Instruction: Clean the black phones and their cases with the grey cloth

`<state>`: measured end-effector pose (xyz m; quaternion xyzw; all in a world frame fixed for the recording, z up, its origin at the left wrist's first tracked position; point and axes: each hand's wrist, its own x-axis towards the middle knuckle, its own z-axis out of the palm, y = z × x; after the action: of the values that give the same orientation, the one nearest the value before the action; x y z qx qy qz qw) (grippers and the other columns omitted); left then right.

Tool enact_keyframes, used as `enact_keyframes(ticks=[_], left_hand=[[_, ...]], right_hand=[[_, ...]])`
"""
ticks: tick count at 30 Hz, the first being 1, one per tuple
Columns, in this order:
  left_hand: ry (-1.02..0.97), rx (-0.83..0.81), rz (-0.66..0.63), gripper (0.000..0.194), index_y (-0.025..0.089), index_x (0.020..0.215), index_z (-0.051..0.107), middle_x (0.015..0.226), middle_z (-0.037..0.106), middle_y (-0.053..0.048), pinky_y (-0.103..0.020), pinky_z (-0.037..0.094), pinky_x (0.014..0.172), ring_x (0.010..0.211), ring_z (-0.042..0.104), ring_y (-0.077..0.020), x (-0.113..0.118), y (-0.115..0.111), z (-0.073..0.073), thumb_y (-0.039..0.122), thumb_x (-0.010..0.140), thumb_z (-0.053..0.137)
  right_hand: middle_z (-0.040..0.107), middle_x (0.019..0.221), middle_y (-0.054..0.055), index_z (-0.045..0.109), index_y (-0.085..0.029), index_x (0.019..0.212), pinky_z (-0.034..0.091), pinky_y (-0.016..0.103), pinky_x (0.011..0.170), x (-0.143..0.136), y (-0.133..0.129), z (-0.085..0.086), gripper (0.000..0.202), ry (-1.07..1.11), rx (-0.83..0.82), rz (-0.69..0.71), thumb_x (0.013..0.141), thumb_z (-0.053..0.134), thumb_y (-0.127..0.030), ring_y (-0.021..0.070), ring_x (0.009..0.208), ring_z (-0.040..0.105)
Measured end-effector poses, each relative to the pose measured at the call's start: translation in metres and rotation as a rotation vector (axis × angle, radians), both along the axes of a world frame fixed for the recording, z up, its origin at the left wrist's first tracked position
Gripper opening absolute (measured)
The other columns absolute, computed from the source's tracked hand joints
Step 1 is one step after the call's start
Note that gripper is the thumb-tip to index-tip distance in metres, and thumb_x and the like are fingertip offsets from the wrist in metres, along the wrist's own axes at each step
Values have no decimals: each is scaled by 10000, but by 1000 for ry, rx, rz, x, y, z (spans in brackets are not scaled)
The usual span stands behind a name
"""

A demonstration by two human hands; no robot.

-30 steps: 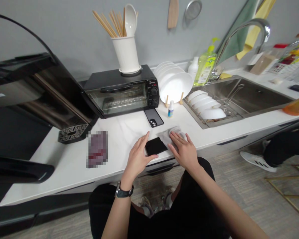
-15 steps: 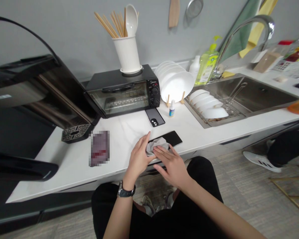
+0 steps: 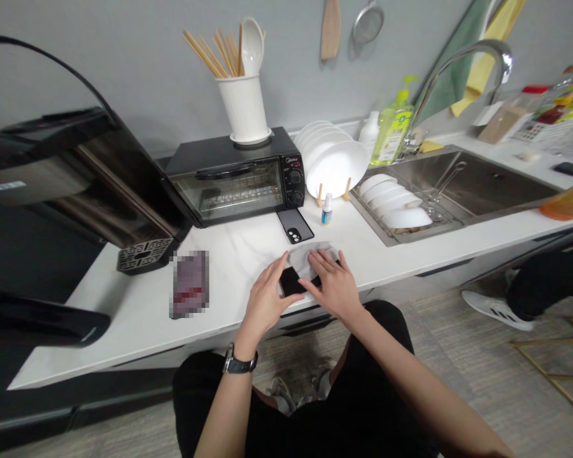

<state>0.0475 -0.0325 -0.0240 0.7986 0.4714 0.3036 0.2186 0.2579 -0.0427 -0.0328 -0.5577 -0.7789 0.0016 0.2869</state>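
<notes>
A black smartphone [image 3: 291, 281] lies screen up near the counter's front edge, partly covered. My left hand [image 3: 263, 298] holds its left end between thumb and fingers. A grey cloth [image 3: 298, 257] spreads over the phone's far side and right part. My right hand [image 3: 335, 283] presses that cloth down with its fingers, the thumb reaching toward the bare screen. Just beyond lies a dark-rimmed phone case [image 3: 296, 226] with camera holes. A small white spray bottle [image 3: 327, 210] with a blue label stands upright to its right.
Behind the case sits a black toaster oven [image 3: 239, 184] topped by a white utensil holder [image 3: 243, 108]. White plates [image 3: 337, 168] stand in a rack beside the sink [image 3: 482, 184]. A black drink machine [image 3: 138, 248] and a blurred-out item [image 3: 191, 284] are at left. Another person's shoe [image 3: 496, 310] shows at right.
The bunched cloth has slid right and away from me with my right hand and spread out, baring the phone's left part. My left hand has stayed at the phone's left end.
</notes>
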Motion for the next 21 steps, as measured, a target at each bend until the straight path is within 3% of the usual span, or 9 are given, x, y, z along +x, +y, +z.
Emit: enact_keyframes(ticks=[4, 8, 12, 16, 19, 21], left_hand=[[10, 13, 17, 940, 322, 1666, 250, 1606, 482, -111, -467, 421, 1225, 1479, 490, -290, 0, 0, -3, 111, 856, 677], [37, -4, 49, 998, 336, 1674, 214, 1641, 424, -106, -449, 424, 1225, 1510, 451, -297, 1, -2, -2, 106, 832, 698], [26, 8, 30, 1087, 370, 1671, 187, 1655, 410, -83, -435, 396, 1245, 1517, 440, -297, 2, -4, 2, 257, 814, 845], [23, 5, 29, 1107, 392, 1664, 190, 1646, 423, -78, -428, 411, 1229, 1473, 496, -291, 2, -3, 4, 341, 801, 881], [20, 2, 27, 1092, 393, 1662, 195, 1644, 424, -75, -420, 414, 1225, 1435, 537, -278, 3, -2, 4, 338, 809, 875], [4, -9, 24, 1073, 390, 1661, 200, 1639, 429, -78, -421, 429, 1211, 1400, 568, -274, 3, -3, 4, 334, 819, 863]], right_hand=[[597, 1500, 203, 621, -74, 1402, 232, 603, 1290, -44, -23, 8, 657, 48, -49, 234, 1021, 543, -603, 318, 1462, 517], [607, 1509, 136, 648, -167, 1371, 251, 589, 1293, -38, -48, 11, 518, 94, -105, 293, 1039, 548, -552, 279, 1450, 536], [592, 1530, 90, 554, -229, 1494, 238, 584, 1297, 7, -58, 7, 463, 72, -103, 192, 1087, 479, -438, 260, 1456, 531], [595, 1528, 72, 584, -244, 1466, 257, 585, 1285, 47, -44, 1, 424, 31, -63, 7, 1106, 422, -397, 262, 1435, 554], [603, 1517, 106, 606, -196, 1450, 294, 593, 1264, 53, -20, -1, 458, 12, -27, -85, 1096, 445, -438, 296, 1433, 554], [611, 1503, 149, 619, -141, 1435, 297, 611, 1255, 42, -6, -1, 529, 3, 0, -112, 1070, 492, -502, 338, 1468, 507]])
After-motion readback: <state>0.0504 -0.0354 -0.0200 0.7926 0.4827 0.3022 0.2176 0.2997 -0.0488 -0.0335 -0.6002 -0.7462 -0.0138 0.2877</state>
